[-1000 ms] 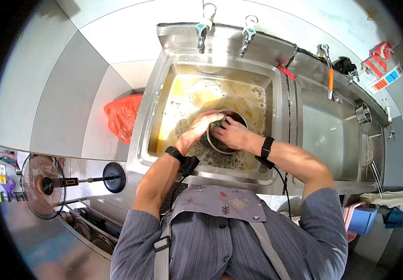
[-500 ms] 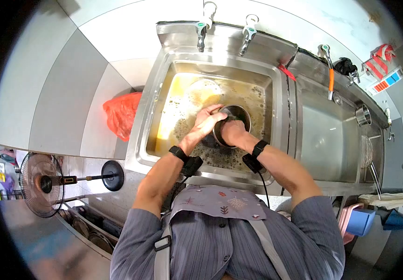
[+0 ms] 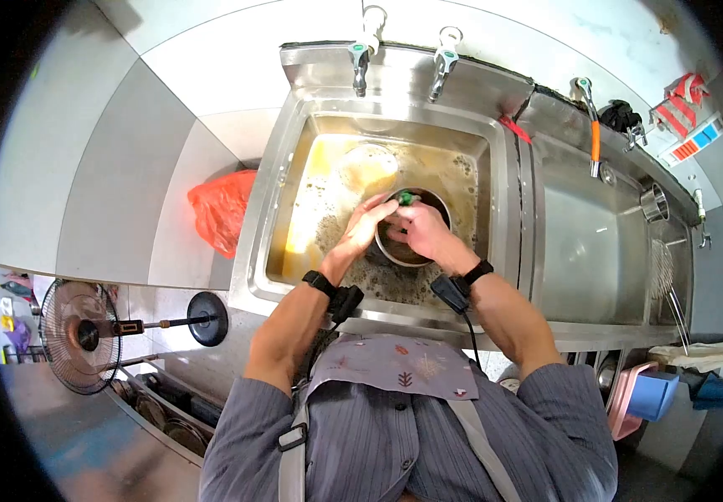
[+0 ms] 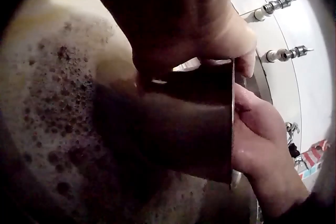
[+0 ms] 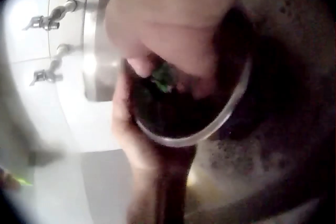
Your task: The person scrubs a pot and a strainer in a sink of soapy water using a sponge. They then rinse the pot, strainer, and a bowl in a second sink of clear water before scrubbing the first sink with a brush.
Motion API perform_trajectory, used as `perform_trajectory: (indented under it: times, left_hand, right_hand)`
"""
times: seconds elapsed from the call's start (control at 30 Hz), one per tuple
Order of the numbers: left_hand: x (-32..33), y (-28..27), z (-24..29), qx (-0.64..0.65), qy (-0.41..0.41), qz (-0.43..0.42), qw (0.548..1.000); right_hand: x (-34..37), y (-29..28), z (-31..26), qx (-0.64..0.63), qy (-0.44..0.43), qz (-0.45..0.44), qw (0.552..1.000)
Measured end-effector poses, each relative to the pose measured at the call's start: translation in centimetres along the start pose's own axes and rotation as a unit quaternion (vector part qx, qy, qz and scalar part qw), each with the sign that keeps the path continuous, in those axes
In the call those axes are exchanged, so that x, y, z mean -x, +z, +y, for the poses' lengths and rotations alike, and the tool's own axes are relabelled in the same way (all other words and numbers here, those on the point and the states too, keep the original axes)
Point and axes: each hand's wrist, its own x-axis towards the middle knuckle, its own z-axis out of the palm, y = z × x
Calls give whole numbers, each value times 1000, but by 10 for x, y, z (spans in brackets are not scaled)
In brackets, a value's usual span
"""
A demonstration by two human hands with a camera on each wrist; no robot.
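In the head view a round, deep metal pot (image 3: 392, 258) is held tilted in the brownish, foamy water of the left sink. My left hand (image 3: 365, 227) grips the pot by its left side, thumb at the rim. Reaching in through the mouth, my right hand (image 3: 425, 233) holds a green scrubbing pad (image 3: 408, 197) against the inside near the far rim. Between the right fingers the green pad shows again in the right wrist view, against the dark interior. The left wrist view shows the pot's outer wall (image 4: 189, 134) side-on, close over the suds.
A pale round shape (image 3: 368, 167) lies under the water behind the pot. Two taps (image 3: 360, 71) stand at the sink's back edge. To the right is a second sink (image 3: 583, 251) with a small metal pot (image 3: 653, 203) and a wire strainer (image 3: 662, 272). A red bag (image 3: 221, 211) sits left.
My right hand went deeper into the pot, hiding the green pad, then came back up toward the far rim, where the pad shows again. The pot has shifted slightly right in my left hand.
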Motion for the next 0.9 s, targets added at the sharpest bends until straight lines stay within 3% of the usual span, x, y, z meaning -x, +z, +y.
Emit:
perform_trajectory:
  times: [0.07,0.13,0.2,0.27,0.33,0.37,0.43,0.47,0.53,0.57,0.63,0.67,0.73,0.77,0.8,0.87,0.9]
  left_hand:
    - [-10,-5,-13,27,-24,71,997]
    - [-8,-2,-6,29,-14,64,997]
    - [-6,0,4,139,-30,-23,990]
    - [-7,-2,-2,125,-16,5,992]
    - [-2,-3,-1,118,-87,60,987]
    - [0,-3,1,121,-45,33,991]
    - [11,3,8,125,-72,16,989]
    - [13,5,12,126,-96,-2,987]
    - [14,8,9,112,-96,0,989]
    - [13,9,5,130,-105,-1,986]
    - [10,7,-1,146,-109,-5,983]
    - [12,7,2,145,-108,-4,984]
    - [14,11,6,122,-114,16,986]
    - [8,6,-3,112,-93,2,989]
    - [0,3,-13,112,-92,2,989]
    - [-8,0,-21,52,-87,36,994]
    - [-7,2,-20,52,-87,35,994]
  right_hand:
    - [8,8,-3,-137,1,26,990]
    - [16,18,-2,-132,-13,-1,991]
    - [26,25,2,-30,-42,-46,998]
    - [26,13,9,87,-62,-120,987]
    - [26,-2,16,308,-130,-168,927]
    - [33,4,6,308,-130,-168,927]
    - [61,22,-22,576,-20,-135,806]
    - [55,15,-15,576,-22,-131,807]
    - [36,-4,5,668,-331,-143,651]
    - [37,-4,5,668,-331,-142,651]
    - [35,-1,2,732,-492,-19,470]
    - [39,3,-2,731,-494,-19,470]
    - [47,8,-14,816,-427,32,389]
    - [44,11,-14,869,-354,71,338]
    - [40,12,-15,869,-354,71,338]
    - [34,14,-17,926,-151,57,341]
    - [36,13,-19,934,-93,20,343]
